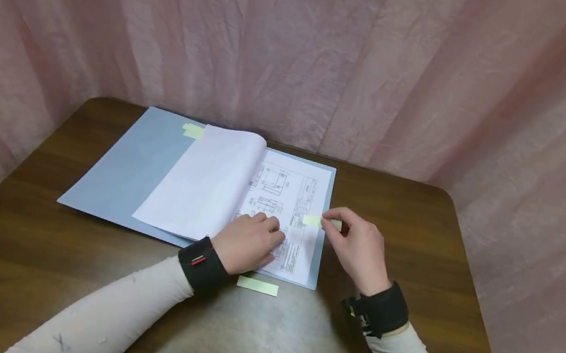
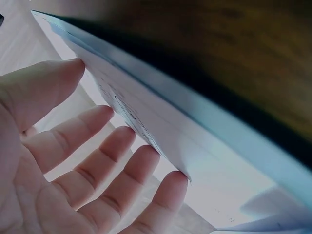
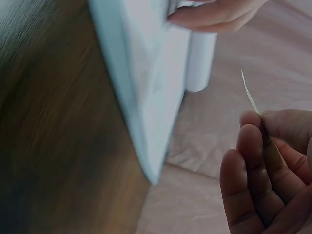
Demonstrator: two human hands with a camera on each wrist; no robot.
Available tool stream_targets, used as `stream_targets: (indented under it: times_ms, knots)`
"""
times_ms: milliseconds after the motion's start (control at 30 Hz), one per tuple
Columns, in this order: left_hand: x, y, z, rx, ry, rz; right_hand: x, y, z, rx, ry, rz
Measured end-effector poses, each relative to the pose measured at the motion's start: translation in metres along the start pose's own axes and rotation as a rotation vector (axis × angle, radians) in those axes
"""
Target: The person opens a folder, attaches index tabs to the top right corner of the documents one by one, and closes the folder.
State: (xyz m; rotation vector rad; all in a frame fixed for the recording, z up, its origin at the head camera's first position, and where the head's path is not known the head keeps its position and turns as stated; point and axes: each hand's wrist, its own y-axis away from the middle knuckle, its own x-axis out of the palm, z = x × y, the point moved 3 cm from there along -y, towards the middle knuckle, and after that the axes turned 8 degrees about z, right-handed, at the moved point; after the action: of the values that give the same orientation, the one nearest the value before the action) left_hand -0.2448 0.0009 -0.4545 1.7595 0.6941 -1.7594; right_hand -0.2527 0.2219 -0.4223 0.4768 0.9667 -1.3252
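Note:
A light-blue folder (image 1: 113, 172) lies spread on the table, holding a stack of paper. Its upper sheets (image 1: 196, 186) are folded over to the left, baring a page with a technical drawing (image 1: 298, 249). The fingertips of my left hand (image 1: 248, 243) rest on that page near its lower edge, the fingers slightly bent and spread in the left wrist view. Between thumb and fingers my right hand (image 1: 361, 247) pinches a pale yellow-green sticky note (image 1: 312, 221) by the page's right edge. Seen edge-on in the right wrist view, the note (image 3: 251, 100) bends slightly.
Another pale sticky strip (image 1: 257, 286) lies on the brown wooden table (image 1: 411, 224) just below the folder. Pale sticky tabs (image 1: 193, 131) jut from the left side of the turned sheets, near the top. A pink curtain (image 1: 305, 48) hangs behind the table and along its sides.

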Motion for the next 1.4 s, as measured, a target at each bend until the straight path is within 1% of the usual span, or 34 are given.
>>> stream_targets:
  times_ms: [133,267,367,533,767,900,1133,1400]
  knots:
    - [-0.001,0.001,-0.005,-0.006,0.014,-0.003,0.0,-0.008,-0.018,0.028,0.019,0.007]
    - [-0.001,0.001,-0.01,-0.014,0.018,0.008,0.0,-0.021,-0.032,0.033,0.026,0.015]
    - [-0.001,0.0,-0.013,-0.024,0.015,0.003,-0.001,-0.032,-0.04,0.046,0.018,0.021]
    - [-0.001,-0.004,-0.017,-0.025,0.019,0.005,-0.002,-0.048,-0.054,0.105,0.014,0.039]
    - [-0.003,-0.008,-0.019,-0.024,0.04,0.009,-0.004,-0.073,-0.07,0.149,0.044,0.038]
    - [-0.002,-0.009,-0.019,-0.027,0.043,0.007,-0.002,-0.085,-0.079,0.173,0.057,0.068]
    - [0.0,-0.012,-0.02,-0.026,0.039,0.007,0.0,-0.099,-0.089,0.231,0.021,0.103]
    - [-0.001,-0.014,-0.02,-0.02,0.022,-0.005,0.005,-0.104,-0.094,0.267,0.025,0.134]
